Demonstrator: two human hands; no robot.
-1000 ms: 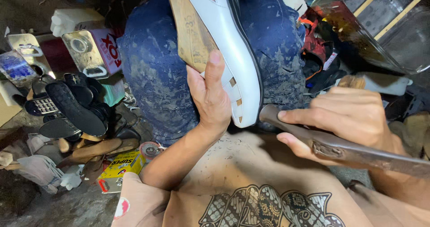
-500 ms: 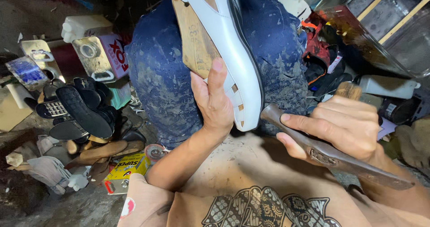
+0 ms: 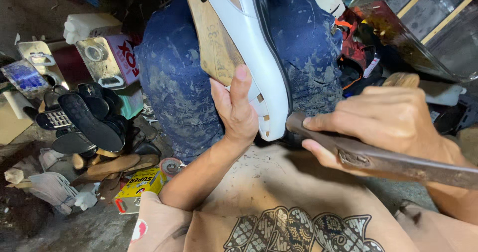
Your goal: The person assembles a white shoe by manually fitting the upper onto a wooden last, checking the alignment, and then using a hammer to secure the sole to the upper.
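The left hand (image 3: 238,113) grips a white shoe (image 3: 254,58) mounted on a wooden last (image 3: 211,43), fingers wrapped behind it and the thumb pressed flat along the near edge of the sole. The shoe stands tilted, sole toward the camera, resting against a knee in stained blue trousers (image 3: 179,88) at the centre of the scene. The right hand (image 3: 388,125) is closed around a worn, rusty metal tool (image 3: 378,157), whose tip meets the lower end of the shoe, just right of the left thumb. Compared with a second ago, the tool has edged closer along the sole rim and the shoe sits slightly higher and further right in view; the grip on both is unchanged, so the work on that lower edge appears to be continuing. To the left lie a heap of black soles (image 3: 87,120), a tin can (image 3: 102,60) and a yellow box (image 3: 137,187) on the littered floor
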